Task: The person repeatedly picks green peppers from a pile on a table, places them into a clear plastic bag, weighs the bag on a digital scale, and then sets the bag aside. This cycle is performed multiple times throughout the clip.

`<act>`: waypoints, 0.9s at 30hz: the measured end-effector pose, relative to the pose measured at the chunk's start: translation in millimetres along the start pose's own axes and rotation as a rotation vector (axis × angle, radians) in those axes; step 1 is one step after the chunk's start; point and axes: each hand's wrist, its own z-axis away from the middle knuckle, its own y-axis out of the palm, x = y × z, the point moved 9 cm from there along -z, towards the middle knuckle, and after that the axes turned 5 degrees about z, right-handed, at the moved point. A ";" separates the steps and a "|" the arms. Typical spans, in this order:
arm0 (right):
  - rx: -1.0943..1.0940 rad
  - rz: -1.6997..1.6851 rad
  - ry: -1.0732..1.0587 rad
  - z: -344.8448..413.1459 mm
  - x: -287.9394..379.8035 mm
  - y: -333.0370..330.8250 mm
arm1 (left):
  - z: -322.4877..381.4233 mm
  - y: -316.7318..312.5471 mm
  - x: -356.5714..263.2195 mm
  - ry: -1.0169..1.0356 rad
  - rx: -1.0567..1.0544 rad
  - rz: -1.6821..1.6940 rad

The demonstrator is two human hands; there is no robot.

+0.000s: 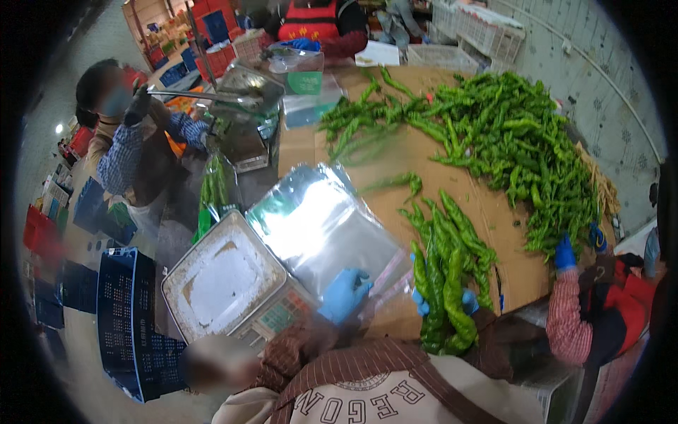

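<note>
My right hand, in a blue glove, is closed around a bunch of long green peppers; the peppers hide most of its palm. My left hand, also gloved in blue, rests at the lower edge of a stack of clear plastic bags, its fingers bent; whether it grips a bag I cannot tell. The bags lie between a weighing scale with a worn metal pan and the cardboard-covered table. A few more green peppers lie just beyond the held bunch.
A large heap of green peppers covers the table's far right. A co-worker's blue-gloved hand touches its near edge. At left, a masked co-worker stands by a bag of peppers. Blue plastic crates stand beside the scale.
</note>
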 end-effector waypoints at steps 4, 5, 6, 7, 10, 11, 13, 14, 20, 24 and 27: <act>0.064 -0.019 0.068 -4.6 -7.9 0.0 | 5.0 4.5 -5.0 0.091 -0.127 -0.338; 0.069 -0.010 0.068 -6.4 -8.3 -1.0 | 4.8 8.3 -1.2 0.063 -0.099 -0.391; 0.047 0.007 0.084 -7.1 -10.1 -3.6 | 3.8 9.4 1.1 0.047 -0.089 -0.438; 0.071 0.007 0.081 -10.4 -9.7 -2.3 | 3.4 5.3 -1.9 0.085 -0.125 -0.330; 0.069 -0.025 0.112 -15.2 -12.0 -0.8 | -3.0 -2.0 6.0 -0.008 -0.089 -0.218; 0.099 -0.039 0.135 -18.4 -12.8 1.6 | -4.2 -3.9 6.5 -0.029 -0.068 -0.217; 0.128 -0.138 0.147 -21.2 -13.7 3.4 | -6.6 -4.8 10.5 -0.100 0.014 -0.260; 0.204 -0.178 0.152 -22.3 -14.0 7.6 | -6.6 -3.9 12.8 -0.135 0.066 -0.287; 0.252 -0.201 0.247 -24.4 -22.6 1.6 | 1.4 5.4 8.1 -0.075 0.135 -0.351; 0.165 -0.127 0.192 -46.7 -16.3 42.8 | -1.2 2.1 10.4 -0.018 0.049 -0.340; 0.759 -0.948 0.408 -72.1 -1.5 134.1 | -5.6 -8.5 7.8 0.064 -0.050 -0.286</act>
